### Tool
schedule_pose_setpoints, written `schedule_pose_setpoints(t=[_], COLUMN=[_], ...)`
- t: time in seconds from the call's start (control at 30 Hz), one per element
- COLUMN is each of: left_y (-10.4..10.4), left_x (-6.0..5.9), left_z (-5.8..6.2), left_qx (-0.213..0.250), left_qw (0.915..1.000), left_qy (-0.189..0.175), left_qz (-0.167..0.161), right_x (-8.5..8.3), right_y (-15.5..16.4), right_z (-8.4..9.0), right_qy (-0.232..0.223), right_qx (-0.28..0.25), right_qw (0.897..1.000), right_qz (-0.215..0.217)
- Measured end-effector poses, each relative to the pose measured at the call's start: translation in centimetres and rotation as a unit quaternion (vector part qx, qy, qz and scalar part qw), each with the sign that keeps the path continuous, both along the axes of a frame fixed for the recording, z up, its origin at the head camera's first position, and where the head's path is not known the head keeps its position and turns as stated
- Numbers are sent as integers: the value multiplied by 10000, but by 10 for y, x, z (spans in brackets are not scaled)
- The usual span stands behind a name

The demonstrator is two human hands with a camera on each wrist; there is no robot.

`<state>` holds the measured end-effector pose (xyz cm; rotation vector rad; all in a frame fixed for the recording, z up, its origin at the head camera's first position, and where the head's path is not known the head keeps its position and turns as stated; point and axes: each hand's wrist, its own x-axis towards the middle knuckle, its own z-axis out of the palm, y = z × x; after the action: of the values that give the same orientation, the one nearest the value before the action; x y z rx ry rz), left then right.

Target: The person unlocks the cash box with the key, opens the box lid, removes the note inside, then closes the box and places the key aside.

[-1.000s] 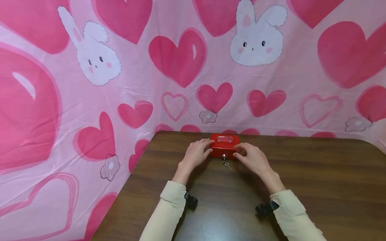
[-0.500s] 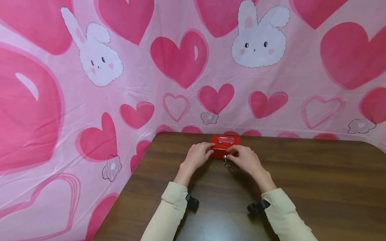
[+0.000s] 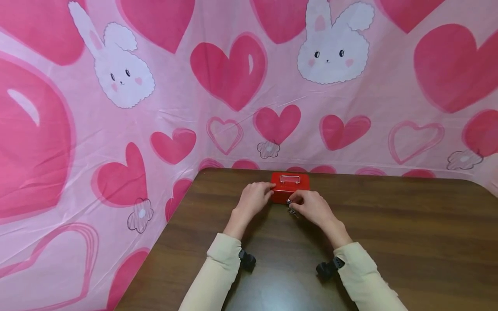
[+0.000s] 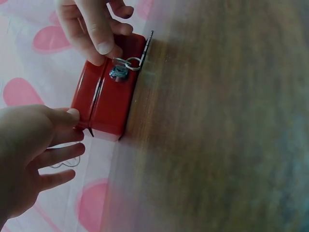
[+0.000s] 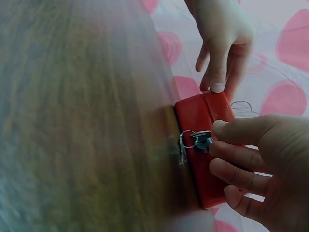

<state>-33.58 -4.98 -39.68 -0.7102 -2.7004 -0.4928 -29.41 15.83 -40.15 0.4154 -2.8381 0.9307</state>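
A small red cash box stands at the table's far side, lid down, its metal handle lying on top. From the front lock sticks a key, with a ring and a second key hanging below. My left hand touches the box's left end, thumb on the lid's edge, other fingers spread fairly straight. My right hand is at the box's front; in the right wrist view its thumb and forefinger tips stand just beside the key, apart from each other.
The brown wooden table ends right behind the box. Pink cloth with hearts and rabbits hangs behind and to the left. Both wrists carry black cameras, the left wrist camera and the right wrist camera.
My right hand has moved left from the box's right end to the lock and key at the front. The left hand stays at the box's left end.
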Motion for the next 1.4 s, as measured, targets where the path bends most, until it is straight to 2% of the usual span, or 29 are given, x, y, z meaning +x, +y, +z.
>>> schedule_pose_setpoints(t=[0.23,0.43,0.8,1.4], left_y=[1,1,1,1], left_x=[1,1,0,-3], left_z=[0,1,-1,-4], left_qx=[27,101,156,228], left_qw=[9998,9999,9999,9997], left_qy=[-181,-108,4,-25], left_qz=[53,11,-25,-10], right_x=[-1,-2,-4,-6], right_y=[-4,-5,-3,0], right_z=[-7,-10,-16,-25], right_qy=[56,14,-284,-813], right_qx=[-107,-198,-1054,-1761], right_qw=[9999,9997,9939,9807], right_qz=[-25,-111,-143,-244])
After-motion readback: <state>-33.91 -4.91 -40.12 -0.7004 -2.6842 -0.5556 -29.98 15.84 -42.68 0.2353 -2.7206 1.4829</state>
